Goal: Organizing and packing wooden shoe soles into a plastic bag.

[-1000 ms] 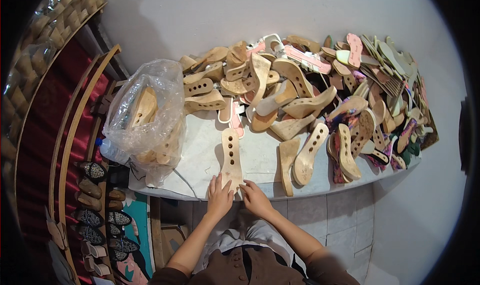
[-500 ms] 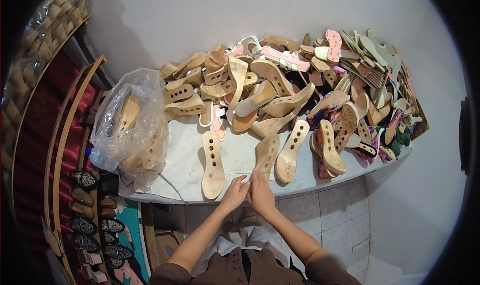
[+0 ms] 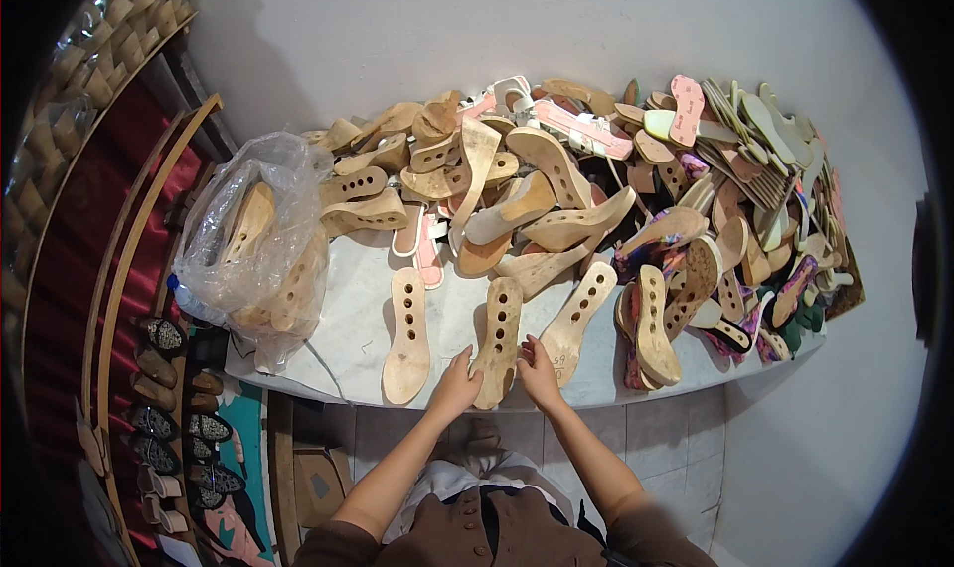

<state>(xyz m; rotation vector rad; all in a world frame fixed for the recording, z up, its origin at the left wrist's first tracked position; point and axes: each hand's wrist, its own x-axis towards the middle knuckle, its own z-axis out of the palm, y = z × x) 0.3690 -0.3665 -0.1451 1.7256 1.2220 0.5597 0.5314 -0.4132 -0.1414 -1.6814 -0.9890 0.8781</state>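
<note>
While both hands rest open, they touch the wooden sole [image 3: 497,340].

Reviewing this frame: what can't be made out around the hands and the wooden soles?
- Head view: left hand and right hand flank the middle wooden sole; whether the fingers grip it is hidden by the hands' backs.
- Soles inside the plastic bag: blurred by the crinkled film, count unclear.
- Shoes on the rack: too small and dark.

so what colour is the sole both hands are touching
Pale tan wood sole with a row of dark holes, seen in the head view.
</note>
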